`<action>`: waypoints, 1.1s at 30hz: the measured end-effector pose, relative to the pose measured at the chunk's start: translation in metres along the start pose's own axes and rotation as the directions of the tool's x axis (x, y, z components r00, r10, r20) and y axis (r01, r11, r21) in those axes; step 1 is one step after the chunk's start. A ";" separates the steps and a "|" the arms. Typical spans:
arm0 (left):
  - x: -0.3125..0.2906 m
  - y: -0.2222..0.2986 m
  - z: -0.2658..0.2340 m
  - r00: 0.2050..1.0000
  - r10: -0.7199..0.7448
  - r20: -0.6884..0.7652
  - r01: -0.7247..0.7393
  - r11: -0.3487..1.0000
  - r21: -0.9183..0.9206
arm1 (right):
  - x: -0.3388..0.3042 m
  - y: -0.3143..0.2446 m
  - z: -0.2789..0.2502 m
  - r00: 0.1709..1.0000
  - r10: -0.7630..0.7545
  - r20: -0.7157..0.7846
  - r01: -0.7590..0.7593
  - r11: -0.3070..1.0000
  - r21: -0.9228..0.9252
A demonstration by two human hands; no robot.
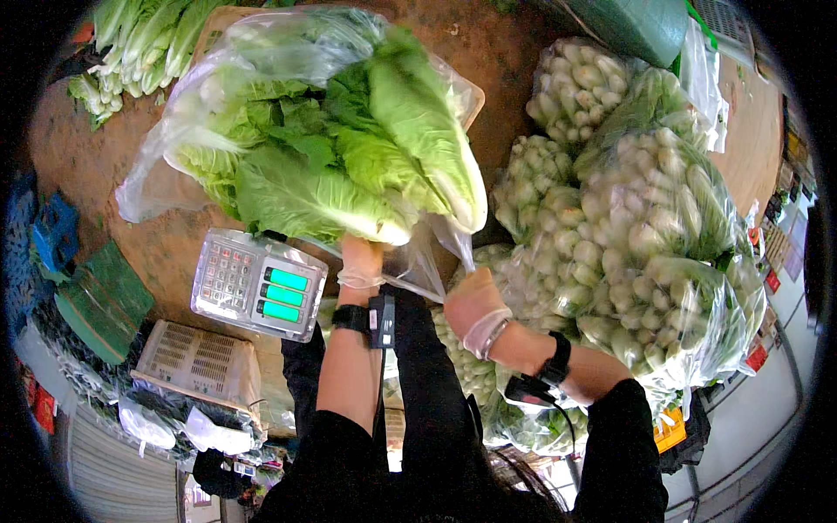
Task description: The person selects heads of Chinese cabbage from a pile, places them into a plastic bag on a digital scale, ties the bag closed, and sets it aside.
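Observation:
A large clear plastic bag (253, 52) lies spread wide, with big heads of leafy green cabbage (349, 148) in its mouth. Their pale stem ends point toward me. My left hand (360, 259), in a thin see-through glove, reaches under the stem ends; its fingers are hidden by the leaves. To the right, my gloved right hand (475, 301) is closed around a gathered edge of the same bag, pulling the film taut below the cabbage. A silver weighing scale (259, 283) with green-lit displays and a keypad sits just left of my left hand.
Several bulging clear bags of white-stemmed greens (645, 200) crowd the right side. More loose greens (144, 52) lie at the far left on the brown surface (78, 148). A tan crate edge (475, 103) shows beneath the bag. Nearer left stands a beige plastic crate (199, 362).

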State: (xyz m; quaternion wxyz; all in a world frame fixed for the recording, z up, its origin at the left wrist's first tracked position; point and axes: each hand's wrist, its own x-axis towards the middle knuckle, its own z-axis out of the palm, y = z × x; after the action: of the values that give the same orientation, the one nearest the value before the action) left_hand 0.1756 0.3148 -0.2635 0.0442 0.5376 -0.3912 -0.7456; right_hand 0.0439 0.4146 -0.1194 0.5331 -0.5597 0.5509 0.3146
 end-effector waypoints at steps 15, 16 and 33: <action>-0.094 0.133 0.007 0.734 0.142 0.664 -0.664 0.355 0.658 | 0.070 0.074 0.008 0.964 0.102 -0.246 0.047 0.844 0.534; -0.069 0.133 0.017 0.742 0.018 0.671 -0.667 0.125 0.734 | 0.076 0.082 0.021 0.962 0.156 -0.222 -0.001 0.819 0.573; 0.085 0.091 -0.014 0.623 0.057 0.780 -0.715 -0.365 0.597 | 0.314 0.270 0.093 0.535 0.810 0.240 -0.099 -0.222 0.970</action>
State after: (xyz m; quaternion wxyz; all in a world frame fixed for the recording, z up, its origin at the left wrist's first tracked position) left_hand 0.1191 0.2031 -0.2727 -0.1830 -0.0014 -0.9624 -0.2008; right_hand -0.1305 0.4617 -0.5036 0.4029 0.1796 0.8886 -0.1255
